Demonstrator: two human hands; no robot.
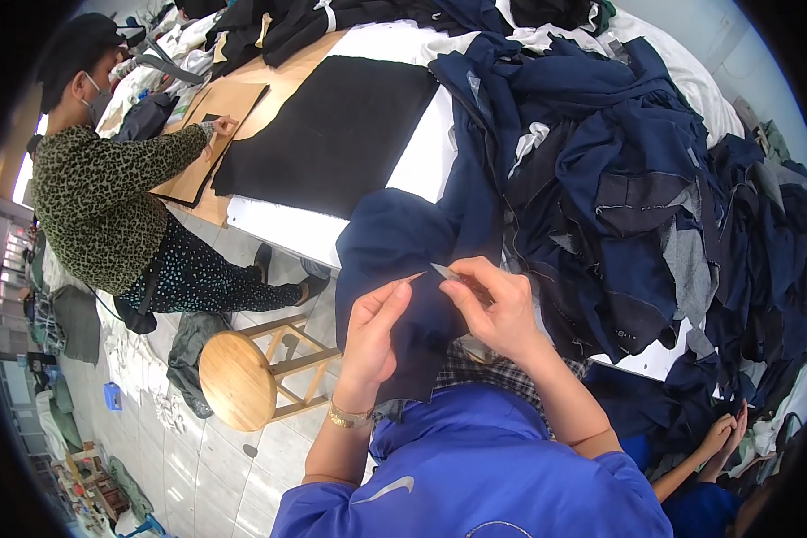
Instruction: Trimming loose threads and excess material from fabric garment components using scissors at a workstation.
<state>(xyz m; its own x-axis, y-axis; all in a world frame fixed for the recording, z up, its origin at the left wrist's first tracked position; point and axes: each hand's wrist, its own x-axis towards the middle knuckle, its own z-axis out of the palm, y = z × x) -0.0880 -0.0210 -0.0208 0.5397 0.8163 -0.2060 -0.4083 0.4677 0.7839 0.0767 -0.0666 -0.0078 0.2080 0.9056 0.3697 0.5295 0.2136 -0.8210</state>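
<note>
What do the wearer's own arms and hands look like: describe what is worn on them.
The left hand is ungloved, with a gold-toned band, perhaps a watch, at its wrist. The right hand is also ungloved, its wrist unadorned. Both arms have short blue sleeves.

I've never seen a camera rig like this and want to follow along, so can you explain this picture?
There's no machine, just a person's two bare hands. A wide fisheye camera on their head looks down, bending straight edges. The right hand pinches a small pale pointed piece; the left hand has its thumb and finger together, its hold too small to tell. Behind them is dark blue cloth. The table bears heaped dark blue garments and a flat black piece.
</note>
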